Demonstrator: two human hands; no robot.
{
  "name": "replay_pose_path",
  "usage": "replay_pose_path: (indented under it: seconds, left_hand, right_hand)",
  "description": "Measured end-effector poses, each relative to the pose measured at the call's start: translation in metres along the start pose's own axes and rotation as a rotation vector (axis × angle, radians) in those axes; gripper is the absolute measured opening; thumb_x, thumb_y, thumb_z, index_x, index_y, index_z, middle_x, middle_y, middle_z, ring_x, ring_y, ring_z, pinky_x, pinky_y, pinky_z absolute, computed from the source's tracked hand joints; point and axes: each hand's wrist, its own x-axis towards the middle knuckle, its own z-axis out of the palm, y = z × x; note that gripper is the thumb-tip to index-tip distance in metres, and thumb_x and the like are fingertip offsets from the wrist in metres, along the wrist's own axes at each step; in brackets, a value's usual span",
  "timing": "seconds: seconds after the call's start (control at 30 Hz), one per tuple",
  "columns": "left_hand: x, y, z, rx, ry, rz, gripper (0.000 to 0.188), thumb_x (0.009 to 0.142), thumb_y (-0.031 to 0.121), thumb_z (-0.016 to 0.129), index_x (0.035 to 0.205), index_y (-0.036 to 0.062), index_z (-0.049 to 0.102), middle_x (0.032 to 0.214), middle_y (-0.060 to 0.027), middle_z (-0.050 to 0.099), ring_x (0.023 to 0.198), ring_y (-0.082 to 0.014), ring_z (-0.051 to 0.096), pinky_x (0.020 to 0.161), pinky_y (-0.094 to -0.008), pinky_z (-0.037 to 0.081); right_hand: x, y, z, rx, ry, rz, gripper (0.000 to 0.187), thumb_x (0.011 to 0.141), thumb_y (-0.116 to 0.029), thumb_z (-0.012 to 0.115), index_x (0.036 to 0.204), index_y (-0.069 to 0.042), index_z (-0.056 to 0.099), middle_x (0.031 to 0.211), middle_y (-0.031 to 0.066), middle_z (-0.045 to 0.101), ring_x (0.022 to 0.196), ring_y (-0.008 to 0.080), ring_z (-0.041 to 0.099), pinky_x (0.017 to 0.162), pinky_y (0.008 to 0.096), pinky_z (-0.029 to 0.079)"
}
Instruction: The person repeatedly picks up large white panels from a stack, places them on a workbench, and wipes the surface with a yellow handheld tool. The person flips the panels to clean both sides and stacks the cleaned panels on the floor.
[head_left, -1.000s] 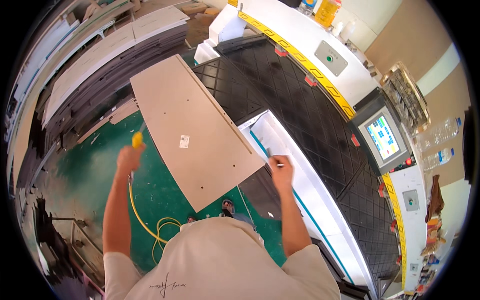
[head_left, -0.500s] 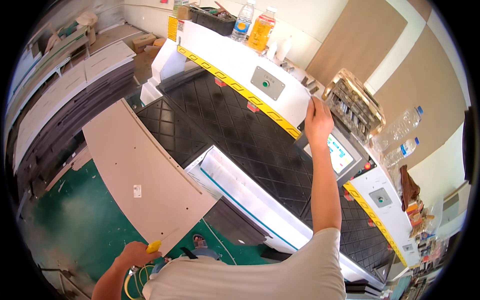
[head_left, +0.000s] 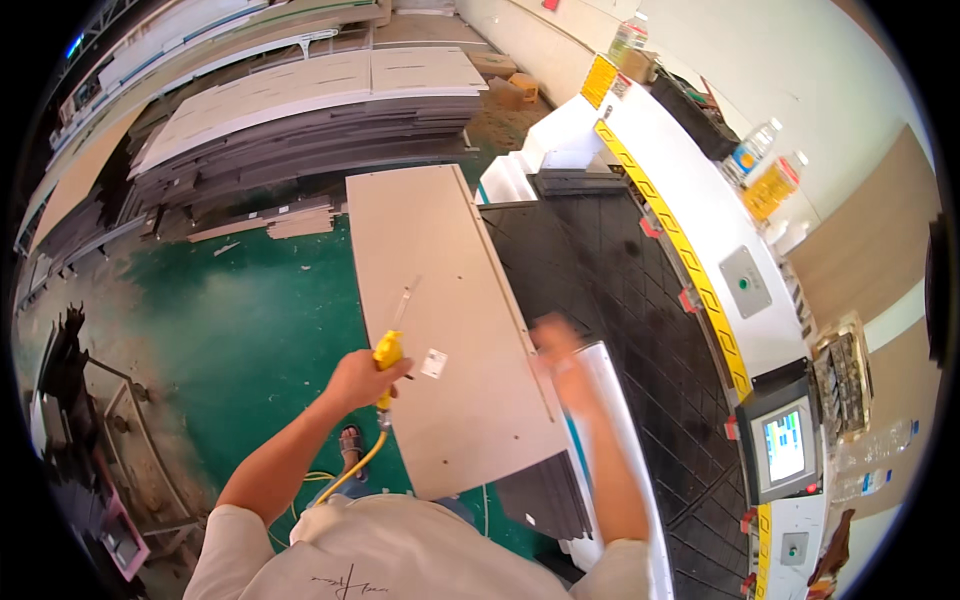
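My left hand (head_left: 362,380) is wrapped round a yellow air blow gun (head_left: 388,350). Its thin nozzle points away over a long beige panel (head_left: 440,270), and a yellow hose (head_left: 362,462) trails from its lower end toward the floor. The panel has small drilled holes, a white label (head_left: 434,363) and a narrow strip along its right edge. Over that right edge hovers my right hand (head_left: 562,360), smeared by motion, so its fingers cannot be made out. Dark panels (head_left: 545,497) show beneath the near end of the beige one.
To the right stands a white machine (head_left: 700,190) with a black bed (head_left: 580,260), yellow edging and a lit touchscreen (head_left: 784,445). Bottles (head_left: 773,186) and a black bin (head_left: 693,118) sit on top. Stacked boards (head_left: 310,130) lie far left; a metal trolley (head_left: 135,440) stands near left.
My view has swung left. My right hand has left the touchscreen's edge for the panel's right edge. My left hand has raised the blow gun over the panel.
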Motion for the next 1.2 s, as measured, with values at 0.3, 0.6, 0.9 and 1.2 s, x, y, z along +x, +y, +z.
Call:
replay_pose_path:
  seconds: [0.3, 0.6, 0.9, 1.2]
  left_hand:
    - [0.126, -0.024, -0.052, -0.134, -0.385, 0.073, 0.066, 0.097, 0.057, 0.059, 0.105, -0.0078, 0.069, 0.085, -0.0142, 0.073, 0.063, -0.0184, 0.069, 0.058, -0.0326, 0.055]
    - [0.296, -0.077, -0.122, 0.43, 0.087, 0.574, 0.047, 0.088, 0.017, 0.063, 0.134, 0.0051, 0.061, 0.114, -0.0166, 0.072, 0.106, -0.0344, 0.068, 0.092, -0.0457, 0.055]
    - [0.465, -0.088, -0.194, 0.933, 0.289, 0.544, 0.095, 0.075, 0.009, 0.076, 0.157, 0.0085, 0.03, 0.167, -0.0213, 0.021, 0.155, -0.039, 0.021, 0.118, -0.0549, 0.032]
    - [0.542, -0.057, -0.22, 0.986, -0.034, 1.121, 0.094, 0.072, 0.002, 0.074, 0.157, 0.0055, 0.032, 0.167, -0.0214, 0.022, 0.156, -0.0392, 0.017, 0.125, -0.058, 0.015]
  right_hand:
    - [0.074, 0.098, 0.319, 0.538, 0.292, 0.048, 0.055, 0.11, -0.038, 0.049, 0.152, -0.005, 0.037, 0.113, 0.0081, 0.062, 0.088, 0.015, 0.064, 0.073, 0.0277, 0.054]
    - [0.109, 0.047, 0.257, 0.276, 0.125, 0.421, 0.04, 0.108, -0.043, 0.051, 0.127, -0.009, 0.061, 0.078, -0.0003, 0.057, 0.065, 0.0065, 0.051, 0.051, 0.0219, 0.037]
    - [0.212, 0.015, 0.257, 0.179, 0.607, 0.32, 0.041, 0.11, -0.04, 0.046, 0.131, -0.008, 0.058, 0.079, 0.0012, 0.059, 0.072, 0.0097, 0.061, 0.055, 0.026, 0.049]
    - [0.077, 0.102, 0.277, 0.495, 1.886, 0.418, 0.034, 0.11, -0.044, 0.044, 0.097, -0.014, 0.052, 0.068, -0.0023, 0.046, 0.048, 0.0101, 0.047, 0.04, 0.0268, 0.038]
